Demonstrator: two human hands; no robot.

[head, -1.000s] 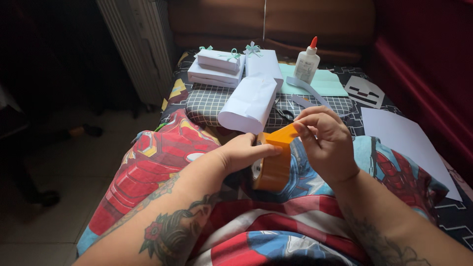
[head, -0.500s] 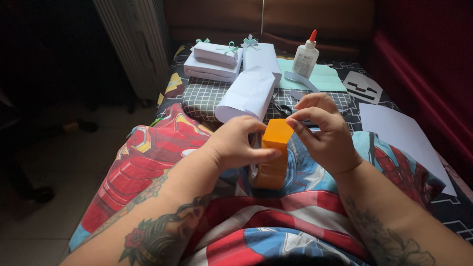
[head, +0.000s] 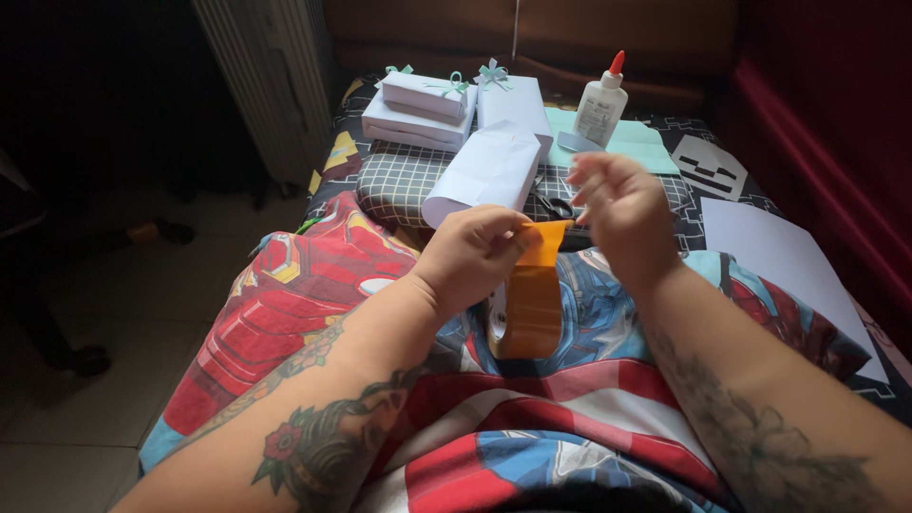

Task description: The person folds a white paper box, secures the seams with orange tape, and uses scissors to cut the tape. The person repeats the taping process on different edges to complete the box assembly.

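We pinch the orange tape [head: 543, 245] in our left hand [head: 475, 255]; our right hand [head: 622, 211], beside the tape, hangs loosely curled, holding nothing.

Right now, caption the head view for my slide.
Left hand pinches an orange tape strip; right hand hovers open beside it.

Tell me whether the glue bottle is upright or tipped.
Upright: the glue bottle stands on its base, red tip pointing up.
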